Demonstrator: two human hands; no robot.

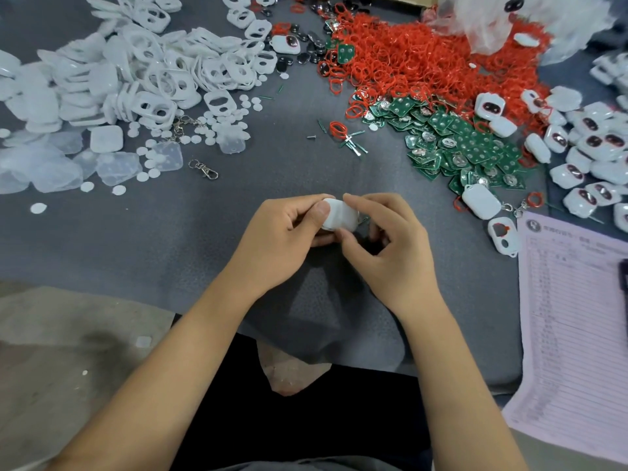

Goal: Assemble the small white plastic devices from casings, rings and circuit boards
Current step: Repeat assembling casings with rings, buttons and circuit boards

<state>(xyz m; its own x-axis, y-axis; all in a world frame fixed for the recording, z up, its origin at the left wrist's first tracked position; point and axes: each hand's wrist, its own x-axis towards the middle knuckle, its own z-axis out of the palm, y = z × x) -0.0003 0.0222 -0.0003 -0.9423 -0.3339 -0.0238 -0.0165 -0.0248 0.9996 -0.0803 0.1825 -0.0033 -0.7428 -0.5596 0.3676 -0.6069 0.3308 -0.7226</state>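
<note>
A small white casing [339, 215] sits between both my hands above the grey table mat [238, 212]. My left hand [285, 239] grips its left side, thumb on top. My right hand [390, 239] pinches its right side with curled fingers. A heap of white casing halves [153, 69] lies at the far left. Red rings [424, 59] are piled at the far right, with green circuit boards [452, 141] in front of them. Finished white devices [591, 158] lie at the right edge.
Clear soft covers [112, 164] and white discs [217, 120] lie at the left. Metal key clips [204, 168] and a screw [312, 137] rest mid-table. A printed sheet [571, 321] covers the right edge. A plastic bag [530, 18] stands at the back right.
</note>
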